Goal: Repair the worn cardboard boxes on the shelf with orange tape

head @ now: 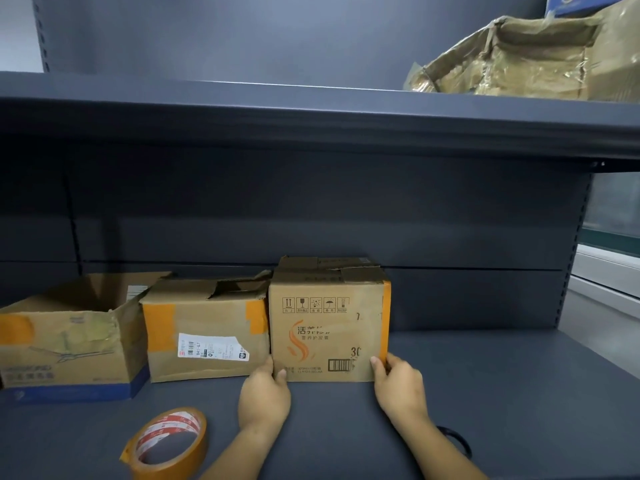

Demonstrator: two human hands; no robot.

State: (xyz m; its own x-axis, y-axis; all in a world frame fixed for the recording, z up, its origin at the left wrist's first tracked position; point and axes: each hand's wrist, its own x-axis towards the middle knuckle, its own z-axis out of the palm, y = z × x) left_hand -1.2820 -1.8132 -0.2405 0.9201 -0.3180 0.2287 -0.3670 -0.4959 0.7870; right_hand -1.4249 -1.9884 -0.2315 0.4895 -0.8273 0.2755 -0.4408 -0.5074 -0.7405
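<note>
1. The fingers (378,364) of the right hand (398,386) are curled round the lower right corner of the tall box (325,327), the thumb on its front face; the left hand (265,389) clamps the lower left corner the same way.
2. The tall box stands upright on the shelf (485,393), touching the middle box (207,327) on its left. An orange strip already runs down its right edge.
3. It looks light, and stiff in the walls, but its top flaps are torn and loose. Low corner grips seem safest; the flaps would likely give way.
4. The orange tape roll (169,441) lies flat on the shelf near the left wrist, untouched.
5. Further left sits an open box (65,344) with patched corners. On the upper shelf (311,109) is a crumpled box (519,57).
</note>
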